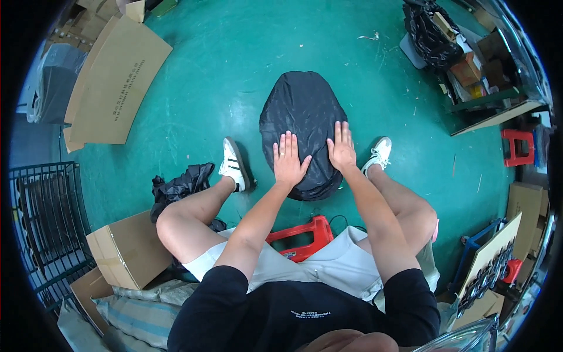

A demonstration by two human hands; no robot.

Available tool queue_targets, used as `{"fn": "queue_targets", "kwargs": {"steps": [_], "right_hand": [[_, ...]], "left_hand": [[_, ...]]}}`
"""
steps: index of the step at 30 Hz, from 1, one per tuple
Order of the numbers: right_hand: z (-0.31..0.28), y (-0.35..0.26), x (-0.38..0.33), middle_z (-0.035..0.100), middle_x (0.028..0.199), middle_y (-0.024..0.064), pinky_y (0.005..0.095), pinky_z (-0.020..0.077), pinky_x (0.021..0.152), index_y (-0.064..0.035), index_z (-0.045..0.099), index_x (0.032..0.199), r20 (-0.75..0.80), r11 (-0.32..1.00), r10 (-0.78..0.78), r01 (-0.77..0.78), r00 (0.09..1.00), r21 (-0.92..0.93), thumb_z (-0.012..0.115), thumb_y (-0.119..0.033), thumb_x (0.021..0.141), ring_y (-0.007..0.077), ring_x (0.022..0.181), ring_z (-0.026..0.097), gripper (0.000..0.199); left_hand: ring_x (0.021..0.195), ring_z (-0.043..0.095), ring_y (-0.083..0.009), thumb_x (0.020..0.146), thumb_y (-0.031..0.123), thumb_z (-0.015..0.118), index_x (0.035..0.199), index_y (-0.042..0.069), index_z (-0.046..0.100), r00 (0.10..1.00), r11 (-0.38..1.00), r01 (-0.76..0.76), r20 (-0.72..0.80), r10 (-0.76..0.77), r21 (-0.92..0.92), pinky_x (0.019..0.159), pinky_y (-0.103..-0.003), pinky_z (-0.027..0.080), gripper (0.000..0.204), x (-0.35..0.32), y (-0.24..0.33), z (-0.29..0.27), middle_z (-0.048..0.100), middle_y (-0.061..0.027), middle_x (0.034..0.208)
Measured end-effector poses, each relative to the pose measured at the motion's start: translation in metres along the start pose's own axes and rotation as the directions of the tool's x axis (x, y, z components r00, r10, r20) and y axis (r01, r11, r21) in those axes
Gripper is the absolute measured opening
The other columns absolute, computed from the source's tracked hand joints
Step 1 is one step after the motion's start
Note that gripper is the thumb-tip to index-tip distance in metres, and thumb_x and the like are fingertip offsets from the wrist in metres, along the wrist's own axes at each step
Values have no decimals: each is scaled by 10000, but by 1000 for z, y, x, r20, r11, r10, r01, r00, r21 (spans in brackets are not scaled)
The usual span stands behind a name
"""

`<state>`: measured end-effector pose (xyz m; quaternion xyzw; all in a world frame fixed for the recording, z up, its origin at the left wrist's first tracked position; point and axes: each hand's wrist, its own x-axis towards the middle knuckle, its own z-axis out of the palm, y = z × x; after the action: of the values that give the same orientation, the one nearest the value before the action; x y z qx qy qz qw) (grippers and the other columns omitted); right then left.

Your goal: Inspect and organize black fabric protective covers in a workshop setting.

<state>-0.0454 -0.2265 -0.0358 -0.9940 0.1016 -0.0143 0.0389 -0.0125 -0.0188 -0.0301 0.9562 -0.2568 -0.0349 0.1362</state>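
A black oval bundle in thin, wrinkled fabric or plastic (302,105) lies on the green floor between my feet. My left hand (288,161) rests flat on its near left part, fingers stretched out and pointing away from me. On its right edge lies my right hand (342,149), also flat, with the fingers straight. Neither hand grips anything. What the black cover holds inside is hidden. Close to my lap, a red stool (319,234) with an opening in it shows between my legs.
A large cardboard box (117,82) stands far left, and a smaller carton (129,249) sits by my left knee beside a black plastic bag (182,188). A black wire rack (50,217) is at left. Far right are a black bin bag (431,35) and a red stool (517,148).
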Motion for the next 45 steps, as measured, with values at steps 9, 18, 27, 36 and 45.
{"fn": "queue_targets", "kwargs": {"steps": [9,18,27,36,45], "right_hand": [[-82,52,1,572,1328,163,441,441,1020,-95,525,1357,690,997,77,-77,720,-32,577,-480,880,318,1239,538,615],[-129,205,-57,660,908,82,312,499,655,-18,609,1163,458,770,244,-457,855,444,614,-306,904,178,759,615,387],[-139,185,-74,664,1006,73,273,473,619,-96,535,1256,733,421,180,-725,655,545,549,-320,965,173,777,652,367],[-142,197,-97,643,911,17,246,422,569,-81,570,1198,794,647,299,-724,529,239,555,-282,963,104,693,588,309],[-146,188,-97,642,904,4,244,418,577,-78,589,1187,743,651,302,-699,597,296,569,-277,958,99,694,587,305]], "left_hand": [[1487,85,-304,903,454,558,1538,111,170,975,995,-77,205,89,-65,1183,-545,97,819,-103,-11,-31,86,-107,1615],[1372,375,-377,855,220,699,1212,69,599,969,715,6,-174,-178,-699,1113,-440,319,399,-126,-117,-222,469,-223,1410],[803,597,-123,873,134,653,915,6,671,222,496,278,-447,-866,-822,764,-276,472,135,-305,-384,-238,666,-41,859],[1232,513,-365,766,358,727,1243,97,596,105,64,990,354,-929,-128,1032,-445,426,559,-451,-350,-15,510,-203,1338],[1446,217,-351,759,531,721,1410,228,489,267,232,960,262,-927,-158,1137,-481,278,754,-395,-347,-48,135,-163,1596]]}}
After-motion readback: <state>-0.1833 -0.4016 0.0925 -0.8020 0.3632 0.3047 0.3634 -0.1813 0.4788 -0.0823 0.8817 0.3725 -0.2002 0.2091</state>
